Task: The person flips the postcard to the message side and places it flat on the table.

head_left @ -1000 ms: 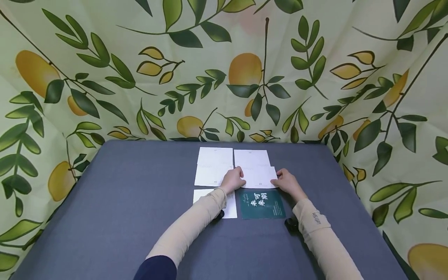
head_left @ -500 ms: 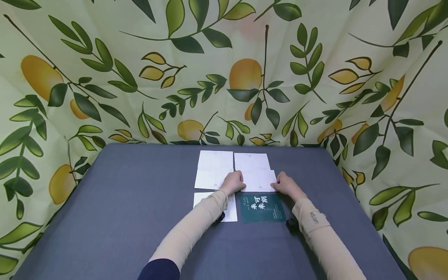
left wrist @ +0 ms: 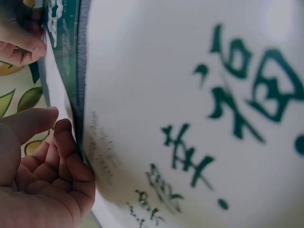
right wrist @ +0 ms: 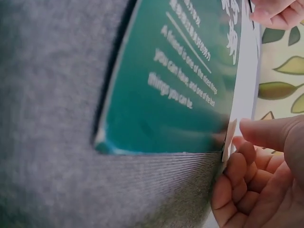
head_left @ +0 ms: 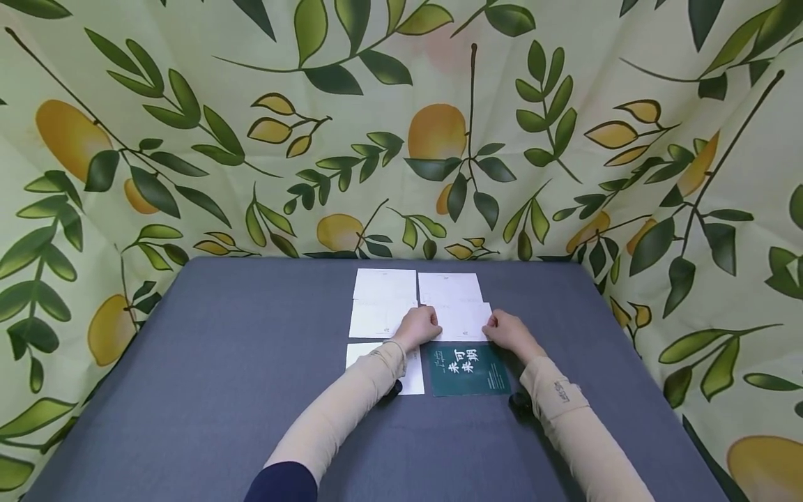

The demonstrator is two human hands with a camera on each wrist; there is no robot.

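Observation:
In the head view, my left hand [head_left: 419, 328] and right hand [head_left: 513, 333] pinch the two near corners of a white card [head_left: 461, 322]. It overlaps another white card [head_left: 449, 284] behind it. Just in front lies a dark green card [head_left: 470, 371] with white lettering; the right wrist view shows English and Chinese text on this green card [right wrist: 180, 95]. Under my left forearm is a white card [head_left: 412, 376], partly hidden, and the left wrist view shows green brush characters on this card [left wrist: 190, 118]. Both wrist views show thumb and curled fingers meeting at the held card's edge.
Two more white cards [head_left: 385, 283] [head_left: 376, 319] lie to the left of the held one, edges meeting or overlapping. All rest on a grey cloth-covered table [head_left: 251, 348]. A leaf-and-fruit patterned curtain [head_left: 370, 174] hangs behind and at the sides.
The head view has tilted slightly. My right fingers have drawn closer together at the card's corner; the left hand stays at its corner, and the cards show no clear movement.

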